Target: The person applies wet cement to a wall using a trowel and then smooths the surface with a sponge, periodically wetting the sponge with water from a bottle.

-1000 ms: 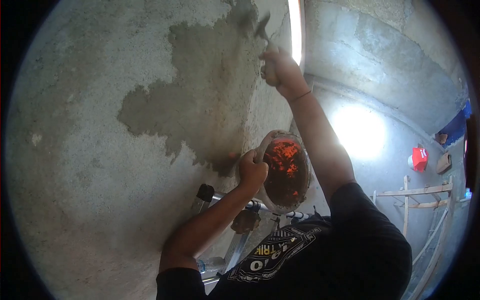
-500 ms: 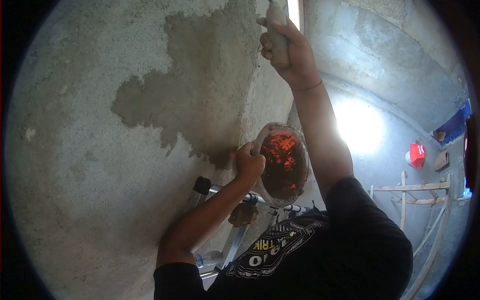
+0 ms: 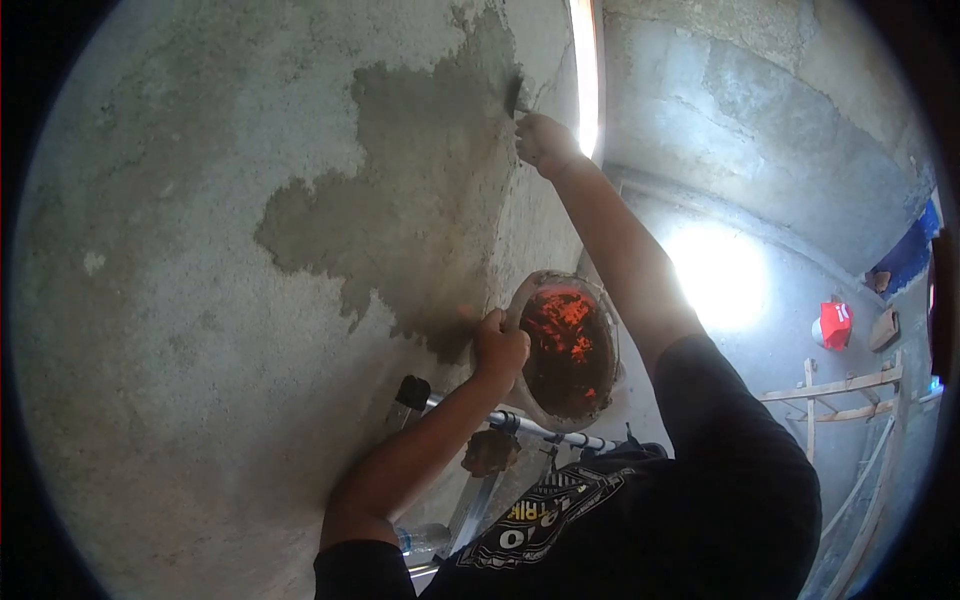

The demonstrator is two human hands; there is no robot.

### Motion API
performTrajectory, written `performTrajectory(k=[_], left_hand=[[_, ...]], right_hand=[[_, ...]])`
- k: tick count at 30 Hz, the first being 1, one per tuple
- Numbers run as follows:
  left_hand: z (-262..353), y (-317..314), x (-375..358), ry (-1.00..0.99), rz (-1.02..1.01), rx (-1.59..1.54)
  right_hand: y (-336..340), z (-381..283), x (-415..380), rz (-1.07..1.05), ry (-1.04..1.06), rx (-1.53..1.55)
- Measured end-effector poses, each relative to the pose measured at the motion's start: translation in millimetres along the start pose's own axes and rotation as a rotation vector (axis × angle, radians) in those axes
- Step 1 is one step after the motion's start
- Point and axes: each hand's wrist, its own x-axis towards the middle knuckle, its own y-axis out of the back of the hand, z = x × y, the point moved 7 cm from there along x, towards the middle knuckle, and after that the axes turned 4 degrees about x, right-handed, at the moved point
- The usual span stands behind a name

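Note:
My left hand [image 3: 502,350] is closed around the rim of a round bucket [image 3: 612,340], tilted so its inside faces me. Wet grey-brown mortar [image 3: 560,385] lies in it, with orange-red showing through. My right hand [image 3: 547,145], raised high at the wall corner, grips a trowel [image 3: 515,97]. The handle is hidden in my fist; the small dark blade is against the wall near the edge. A darker damp patch of plaster [image 3: 400,190] spreads over the rough grey wall [image 3: 180,330] left of the trowel.
Below the bucket stands a metal ladder [image 3: 545,432] with a black end cap. A plastic bottle [image 3: 425,540] is beside my left forearm. To the right are a wooden frame [image 3: 835,388] and a red and white object [image 3: 832,325]. A bright narrow opening [image 3: 585,80] runs beside the corner.
My right hand has come down from the top edge and turned, bringing the trowel blade into view at the wall. My left hand still holds the bucket; the view has shifted slightly.

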Motion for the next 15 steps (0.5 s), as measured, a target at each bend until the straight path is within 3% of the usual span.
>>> performTrajectory(k=[2, 4, 8, 10, 12, 13, 15], left_hand=[[-5, 0, 5, -0.024, 0.039, 0.036], [2, -1, -3, -0.001, 0.032, 0.016], [3, 0, -2, -0.034, 0.043, 0.086], [2, -2, -2, -0.037, 0.034, 0.08], [3, 0, -1, -0.047, 0.029, 0.071], [2, 0, 0, -0.035, 0.018, 0.028], [6, -3, -5, -0.037, 0.003, -0.025]], right_hand=[[-19, -29, -23, 0.041, 0.026, -0.066], [-34, -61, -38, -0.12, 0.315, -0.127], [-29, -78, -48, -0.283, 0.307, -0.016], [-2, -61, -27, -0.055, 0.275, -0.074], [32, -24, 18, 0.089, 0.052, -0.014], [38, -11, 30, 0.083, 0.059, -0.014], [29, -13, 37, -0.019, 0.217, -0.491]])
